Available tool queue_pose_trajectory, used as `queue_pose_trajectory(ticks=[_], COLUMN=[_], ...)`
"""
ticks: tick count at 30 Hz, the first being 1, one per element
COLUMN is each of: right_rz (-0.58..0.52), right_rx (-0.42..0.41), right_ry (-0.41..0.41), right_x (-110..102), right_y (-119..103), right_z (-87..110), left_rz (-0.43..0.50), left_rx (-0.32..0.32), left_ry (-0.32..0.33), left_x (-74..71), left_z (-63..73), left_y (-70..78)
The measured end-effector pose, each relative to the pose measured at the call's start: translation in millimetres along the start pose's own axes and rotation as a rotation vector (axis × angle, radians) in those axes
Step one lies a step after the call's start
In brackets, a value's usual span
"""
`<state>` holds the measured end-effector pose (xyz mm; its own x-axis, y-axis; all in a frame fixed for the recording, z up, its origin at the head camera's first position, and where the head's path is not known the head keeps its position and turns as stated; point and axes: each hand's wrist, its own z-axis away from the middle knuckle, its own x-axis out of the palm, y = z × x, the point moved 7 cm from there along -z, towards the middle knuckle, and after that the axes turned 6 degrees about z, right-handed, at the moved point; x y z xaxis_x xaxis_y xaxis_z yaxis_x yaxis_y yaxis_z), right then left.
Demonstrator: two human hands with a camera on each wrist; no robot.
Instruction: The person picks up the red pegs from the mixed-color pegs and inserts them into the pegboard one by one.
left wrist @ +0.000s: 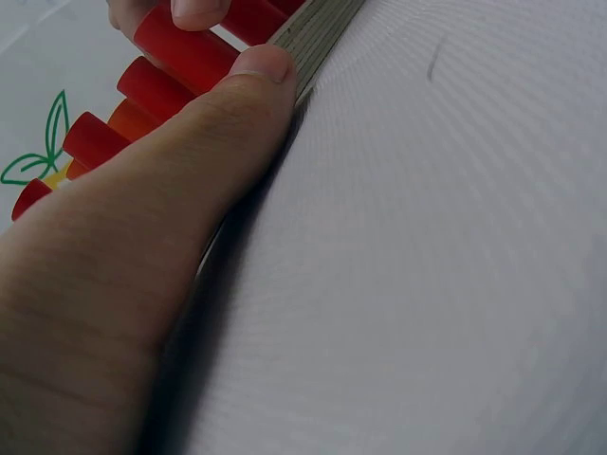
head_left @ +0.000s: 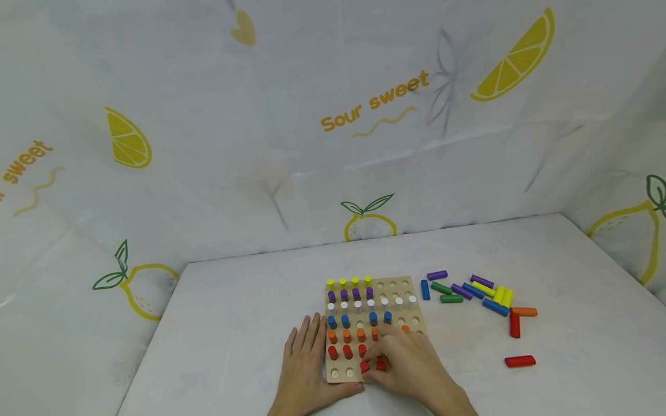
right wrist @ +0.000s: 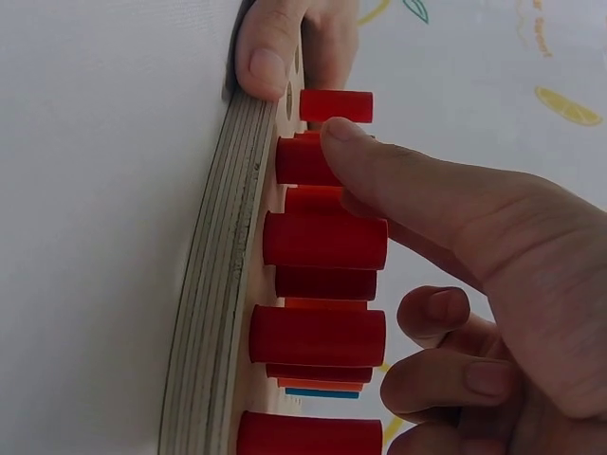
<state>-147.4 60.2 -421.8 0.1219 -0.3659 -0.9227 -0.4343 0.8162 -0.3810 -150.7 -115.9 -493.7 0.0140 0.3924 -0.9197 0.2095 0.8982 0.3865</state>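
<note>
A wooden peg board point(head_left: 341, 378) stands in front of me with rows of yellow, purple, white, blue, orange and red pegs. My right hand point(head_left: 408, 361) pinches a red peg point(right wrist: 303, 162) between thumb and index finger; its lower end meets the board's front row. More red pegs point(right wrist: 322, 336) stand upright beside it, partly covered by that hand in the head view. Flat on the table along the board's left side lies my left hand point(head_left: 308, 367), fingers straight. Its thumb point(left wrist: 204, 128) reaches along the board's front edge, against the layered wood.
Loose pegs lie right of the board: green pegs point(head_left: 451, 299), blue pegs point(head_left: 495, 307), yellow pegs point(head_left: 507, 298) and purple pegs point(head_left: 437, 275). Nearer are an orange peg point(head_left: 524, 312) and red pegs point(head_left: 520, 361). A lemon-printed cloth point(head_left: 291, 144) hangs behind the white table.
</note>
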Motion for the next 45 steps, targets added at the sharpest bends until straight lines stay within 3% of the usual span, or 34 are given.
queue_pose_trajectory(ticks=[11,14,22,30,37,45], right_rz=[-0.056,-0.055,-0.064,-0.037,-0.012,0.001], right_rx=[0.053,0.084,0.302,0.338,0.421,0.634], right_ry=[-0.023,0.011,0.048,0.182,0.259,0.314], right_x=[-7.4,-14.9,-40.1,-66.7,-86.5,-105.0], right_y=[3.8,8.2,33.9,58.9,94.9,151.5], right_z=[0.7,2.1,6.7,17.5,34.0,67.2], left_rz=[-0.009,-0.008,-0.022,-0.032,-0.019,-0.024], left_rx=[-0.005,-0.006,-0.016,-0.016,-0.024,-0.005], left_ry=[-0.007,-0.008,-0.005,-0.001,-0.009,0.012], left_x=[0.6,0.5,0.0,0.8,1.4,1.0], left_z=[1.3,1.8,0.9,1.0,0.3,-0.4], left_y=[-0.8,-0.6,0.0,-0.5,-0.6,0.5])
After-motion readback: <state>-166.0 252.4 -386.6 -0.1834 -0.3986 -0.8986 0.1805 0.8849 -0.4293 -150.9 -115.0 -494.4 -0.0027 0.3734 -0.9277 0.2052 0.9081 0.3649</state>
